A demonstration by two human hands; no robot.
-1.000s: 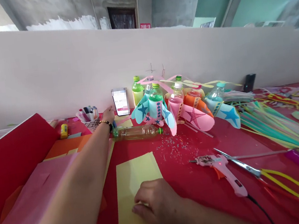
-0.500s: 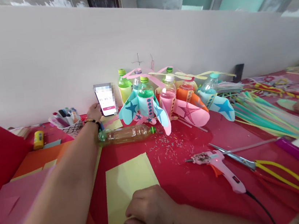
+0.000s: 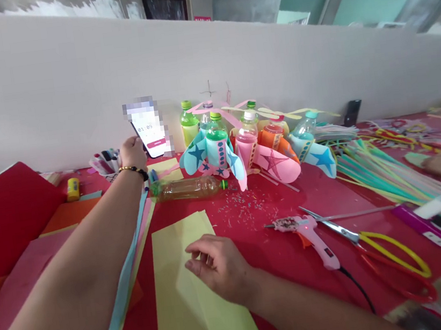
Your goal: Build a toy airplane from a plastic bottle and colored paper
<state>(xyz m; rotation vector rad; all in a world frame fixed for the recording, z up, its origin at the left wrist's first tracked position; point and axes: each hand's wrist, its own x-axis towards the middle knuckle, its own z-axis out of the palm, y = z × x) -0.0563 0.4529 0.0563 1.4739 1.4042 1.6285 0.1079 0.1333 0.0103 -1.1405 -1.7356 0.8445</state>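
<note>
Left of centre: grasping phone (image 3: 150, 132) in left hand (image 3: 133, 155). Lower centre: over yellow paper (image 3: 175, 295) with right hand (image 3: 220, 268), loosely curled, released.

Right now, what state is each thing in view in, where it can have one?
Dark-edged rectangular phone: tilted, screen lit, gripped by the left hand
Right hand: fingers loosely curled above pale-yellow paper sheets
Pale-yellow paper sheets: lying flat
Clear plastic bottle with green cap: on its side, capped
Pink plastic glue gun: lying down, red light lit
Silver-bladed scissors with yellow and red handles: lying down
Small yellow cylindrical container: upright
</note>
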